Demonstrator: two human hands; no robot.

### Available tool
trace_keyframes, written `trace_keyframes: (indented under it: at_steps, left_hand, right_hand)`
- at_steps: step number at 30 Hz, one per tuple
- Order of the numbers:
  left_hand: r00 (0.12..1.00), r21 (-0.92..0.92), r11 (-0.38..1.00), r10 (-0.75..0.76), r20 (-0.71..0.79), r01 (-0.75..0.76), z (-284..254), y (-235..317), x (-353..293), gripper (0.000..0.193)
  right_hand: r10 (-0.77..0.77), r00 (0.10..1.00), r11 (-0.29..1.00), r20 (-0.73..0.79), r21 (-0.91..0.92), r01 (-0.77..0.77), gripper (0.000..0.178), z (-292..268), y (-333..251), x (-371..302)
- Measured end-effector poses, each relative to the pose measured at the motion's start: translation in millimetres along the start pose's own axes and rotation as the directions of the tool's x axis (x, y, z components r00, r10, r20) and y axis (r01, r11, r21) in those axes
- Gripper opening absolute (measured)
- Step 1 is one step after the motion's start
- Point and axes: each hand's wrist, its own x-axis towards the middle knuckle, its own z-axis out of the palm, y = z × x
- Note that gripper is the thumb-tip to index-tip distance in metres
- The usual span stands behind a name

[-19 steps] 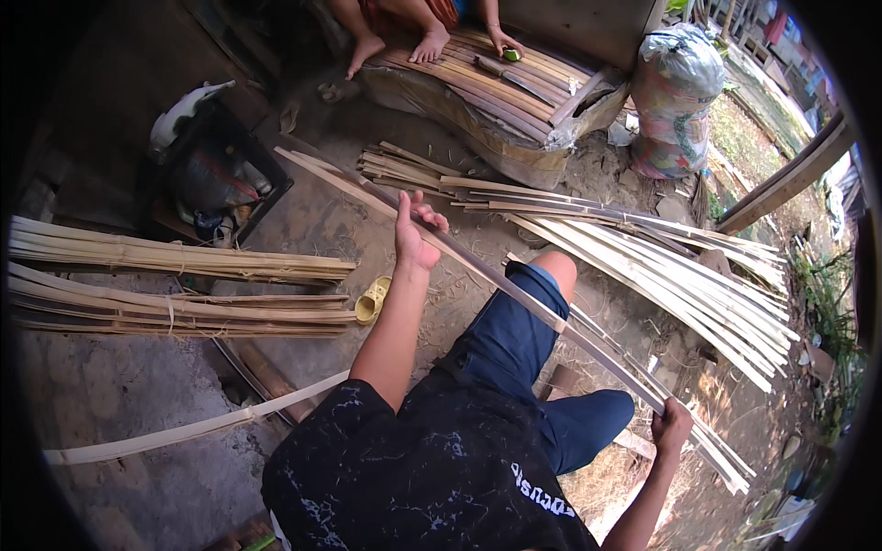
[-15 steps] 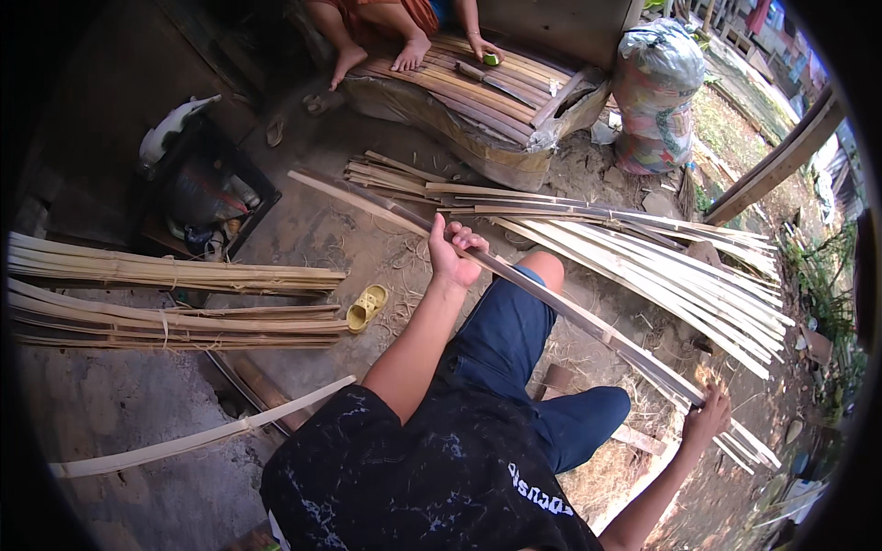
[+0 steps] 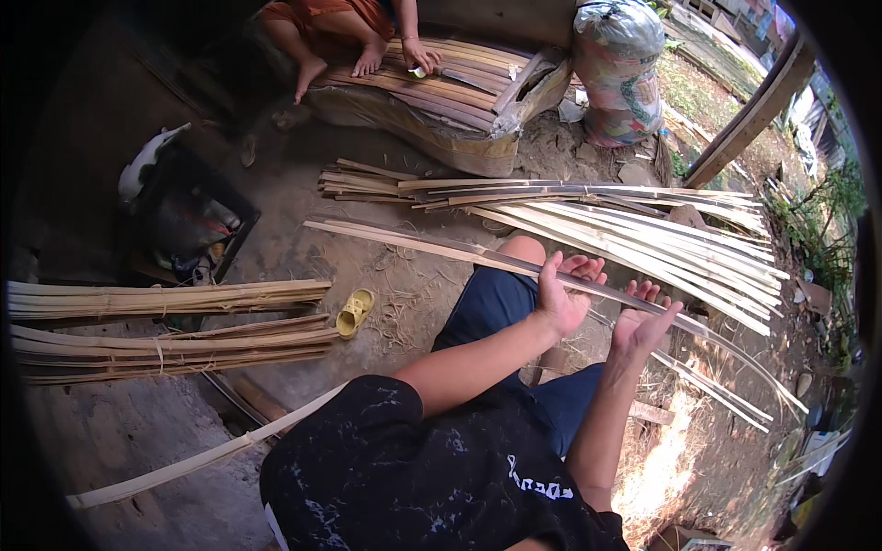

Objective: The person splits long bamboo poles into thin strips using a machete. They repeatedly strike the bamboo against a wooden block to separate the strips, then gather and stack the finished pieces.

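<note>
Long split bamboo strips (image 3: 432, 241) run slantwise across my lap, from the upper left down to the lower right, where their ends bend and spread. My left hand (image 3: 568, 298) holds them near the middle, thumb on the near side and fingers loosely curled on the far side. Just to its right, my right hand (image 3: 641, 326) supports the same strips, palm up with its fingers bent. Beyond both hands lies a spread pile of pale bamboo strips (image 3: 643, 243) on the ground. A few more loose strips (image 3: 712, 390) lie under the held ones, by my right forearm.
Tied bamboo bundles (image 3: 165, 301) lie at left, beside a yellow clog (image 3: 355, 313). One long strip (image 3: 207, 459) lies near my left side. Another person's hand (image 3: 420, 55) is by a knife (image 3: 469, 81) on a slatted bench (image 3: 404, 90). A stuffed sack (image 3: 620, 78) and wooden post (image 3: 753, 115) stand beyond.
My left hand has moved right along the strips. My right hand has come in from their far right end to beside it. The other person's hand has moved closer to the knife.
</note>
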Motion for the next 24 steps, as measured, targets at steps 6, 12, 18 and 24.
trace_keyframes:
  at_steps: [6, 12, 18, 24]
  left_hand:
    - [0.814, 0.758, 0.477, -0.568, -0.122, 0.446, 9.6, 11.3, -60.4, 0.052]
    - [0.616, 0.646, -0.494, 0.252, 0.746, -0.581, 28.2, 101.2, -111.0, 0.024]
    - [0.745, 0.335, -0.894, 0.002, 0.667, -0.297, 47.8, 165.0, -104.4, 0.041]
    - [0.693, 0.526, -0.564, -0.12, 0.711, -0.637, 8.0, 177.7, -87.9, 0.026]
  right_hand:
    - [-0.308, 0.94, 0.951, -0.149, -0.068, 0.301, 0.021, -13.2, -49.7, 72.3]
    - [-0.307, 0.94, 0.952, -0.148, -0.047, 0.303, 0.027, -25.2, -88.7, 90.1]
    - [-0.267, 0.949, 0.964, -0.166, -0.05, 0.263, 0.025, -35.9, -95.9, 96.3]
    - [-0.257, 0.954, 0.966, -0.154, 0.002, 0.26, 0.016, -53.0, -100.5, 114.8]
